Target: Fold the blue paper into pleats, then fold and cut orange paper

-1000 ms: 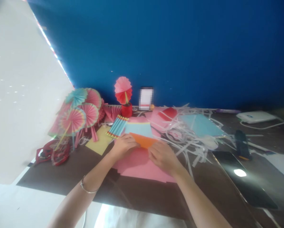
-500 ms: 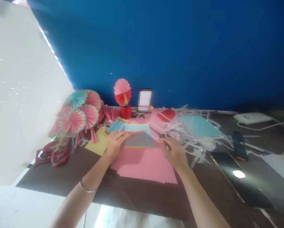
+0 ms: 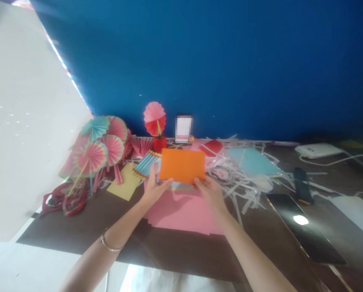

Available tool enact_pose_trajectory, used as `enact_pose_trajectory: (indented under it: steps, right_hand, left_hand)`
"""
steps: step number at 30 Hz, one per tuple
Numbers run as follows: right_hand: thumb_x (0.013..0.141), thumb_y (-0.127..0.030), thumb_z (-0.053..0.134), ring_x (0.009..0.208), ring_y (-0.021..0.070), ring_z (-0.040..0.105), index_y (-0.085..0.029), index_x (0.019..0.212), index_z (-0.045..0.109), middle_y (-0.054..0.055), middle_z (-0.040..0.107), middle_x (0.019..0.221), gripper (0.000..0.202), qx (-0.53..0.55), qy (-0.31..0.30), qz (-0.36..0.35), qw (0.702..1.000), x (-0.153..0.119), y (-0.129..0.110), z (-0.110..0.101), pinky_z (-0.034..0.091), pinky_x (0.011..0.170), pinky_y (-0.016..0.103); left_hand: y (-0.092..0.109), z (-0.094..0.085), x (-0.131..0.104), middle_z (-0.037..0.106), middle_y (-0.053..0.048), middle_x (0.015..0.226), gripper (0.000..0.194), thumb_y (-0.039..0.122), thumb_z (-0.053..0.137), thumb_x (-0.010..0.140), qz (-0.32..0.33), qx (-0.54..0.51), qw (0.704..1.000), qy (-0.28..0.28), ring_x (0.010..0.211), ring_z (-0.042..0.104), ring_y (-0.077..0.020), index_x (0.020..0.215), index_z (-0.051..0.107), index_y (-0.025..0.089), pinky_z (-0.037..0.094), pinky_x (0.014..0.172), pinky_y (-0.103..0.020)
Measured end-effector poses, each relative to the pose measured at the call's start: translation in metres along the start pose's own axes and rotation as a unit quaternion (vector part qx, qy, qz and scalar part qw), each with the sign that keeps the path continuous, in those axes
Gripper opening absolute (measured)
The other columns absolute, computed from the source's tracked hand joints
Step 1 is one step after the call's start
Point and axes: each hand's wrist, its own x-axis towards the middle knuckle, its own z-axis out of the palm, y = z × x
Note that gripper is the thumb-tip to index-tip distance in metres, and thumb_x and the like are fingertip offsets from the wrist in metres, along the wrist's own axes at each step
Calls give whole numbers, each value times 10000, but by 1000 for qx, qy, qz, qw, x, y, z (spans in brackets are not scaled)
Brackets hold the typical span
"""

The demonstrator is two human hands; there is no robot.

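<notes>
The left hand (image 3: 154, 190) and the right hand (image 3: 211, 192) held 1 orange paper (image 3: 183, 165) near its 2 lower corners, above the pink sheets (image 3: 181, 213). Paper fans (image 3: 92, 156) were at the left, and 1 dark phone (image 3: 309, 233) lay at the right.

Blue wall (image 3: 214, 61), plain, standing behind the dark brown table (image 3: 175, 251) and filling most of the upper field; its tone deepens toward the right. Pale wall (image 3: 23, 162), at left, meeting the blue along a slanted edge marked by a bright, broken strip (image 3: 56, 54); small white specks dot its surface. Whitish area (image 3: 41, 263) below the table's near edge, brightest left of centre.
</notes>
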Motion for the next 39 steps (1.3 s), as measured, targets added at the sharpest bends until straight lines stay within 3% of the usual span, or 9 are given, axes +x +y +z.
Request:
enact_pose_trajectory:
  steps: [2, 4, 9, 17, 25, 28, 33, 37, 39]
  right_hand:
    - [618, -444, 718, 690, 175, 659, -166, 902, 641, 60, 710, 818, 405, -11, 4, -4, 1000, -3, -2, 2, 536, 676, 315]
    - [628, -451, 709, 675, 185, 661, -164, 890, 641, 64, 710, 800, 395, -30, 6, -5, 1000, -6, -5, 4, 542, 649, 319]
    - [636, -458, 704, 638, 199, 663, -148, 862, 637, 67, 705, 737, 390, -44, 26, -6, 999, -11, -7, 9, 554, 612, 335]
    - [603, -441, 732, 628, 197, 667, -152, 814, 654, 51, 705, 693, 367, -9, 26, 16, 999, -7, -3, 7, 558, 636, 339]
    - [586, -433, 742, 609, 202, 665, -154, 809, 657, 39, 692, 640, 367, 14, 28, 21, 999, -1, 2, -1, 558, 626, 341]
    - [593, -437, 735, 607, 198, 665, -158, 803, 660, 39, 693, 654, 356, 9, 17, 12, 1000, 0, 3, -3, 554, 608, 330]
    - [576, -436, 746, 580, 187, 657, -152, 780, 657, 37, 687, 634, 361, 17, 8, 18, 1000, 2, 4, -3, 549, 602, 324]
    - [581, -417, 750, 557, 177, 650, -158, 768, 651, 26, 682, 609, 335, 25, 17, 37, 999, 3, 5, -3, 543, 600, 309]
    - [578, -412, 754, 550, 176, 647, -160, 757, 652, 21, 679, 597, 326, 24, 19, 42, 999, 2, 4, -3, 540, 601, 304]
  left_hand:
    - [2, 6, 0, 478, -143, 1295, 907, 355, 675, 711, -73, -132, 989, 14, 1078, 566, -230, 1385, 79, 240, 480, 894, -395]
    - [4, 9, 1, 537, -124, 1235, 915, 307, 744, 631, -101, -185, 977, 37, 1034, 592, -233, 1353, 187, 225, 505, 863, -378]
    - [8, 8, 2, 637, -79, 1063, 675, 290, 773, 585, -149, -242, 957, 60, 870, 653, -213, 1170, 453, 180, 545, 795, -369]
    - [8, 1, 4, 705, -61, 806, 281, 331, 717, 676, -212, -348, 913, -7, 777, 681, -199, 819, 614, 113, 507, 885, -401]
    - [8, -7, 7, 705, -130, 893, 411, 396, 685, 701, -212, -335, 916, -62, 890, 662, -262, 970, 635, 89, 497, 878, -412]
    - [4, -8, 7, 711, -103, 873, 365, 310, 738, 655, -202, -302, 931, -47, 839, 676, -241, 940, 651, 99, 503, 873, -391]
    - [3, -9, 7, 714, -78, 765, 283, 343, 696, 703, -216, -334, 917, -27, 772, 688, -234, 857, 659, 108, 517, 853, -410]
    - [5, -8, 7, 714, -110, 781, 437, 514, 607, 729, -220, -353, 909, -32, 818, 679, -264, 859, 658, 100, 522, 836, -431]
    - [4, -7, 7, 712, -130, 817, 472, 506, 650, 691, -215, -336, 916, -49, 838, 673, -276, 897, 656, 81, 522, 836, -425]
